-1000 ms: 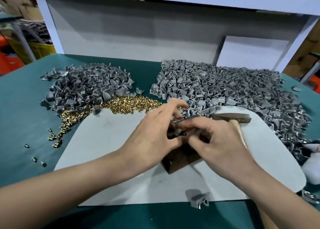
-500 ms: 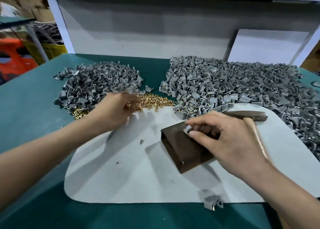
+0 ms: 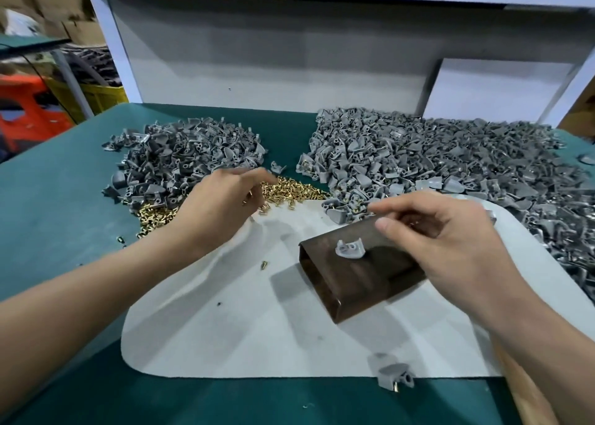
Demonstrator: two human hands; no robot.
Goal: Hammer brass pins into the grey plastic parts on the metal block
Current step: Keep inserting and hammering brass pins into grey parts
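Note:
A dark metal block [image 3: 354, 286] lies on a white mat [image 3: 225, 328], and one grey plastic part [image 3: 349, 249] sits on its top face. My right hand [image 3: 450, 241] hovers just right of that part with loosely curled fingers, touching nothing I can see. A hammer lies beneath it; only its wooden handle [image 3: 521, 392] and a bit of the head show. My left hand [image 3: 222, 199] reaches to the pile of brass pins [image 3: 289, 193]. Its blurred fingertips curl into the pile's edge, with brass showing between them.
Two heaps of grey parts lie on the green table, a smaller one [image 3: 183, 160] at the back left and a wide one [image 3: 450, 167] at the back right. A single pin [image 3: 264, 264] lies on the mat. A loose part [image 3: 394, 376] with a pin sits at the mat's front edge.
My left hand left the block and went back-left to the brass pins. My right hand let go of the grey part and lifted slightly, leaving it on the block.

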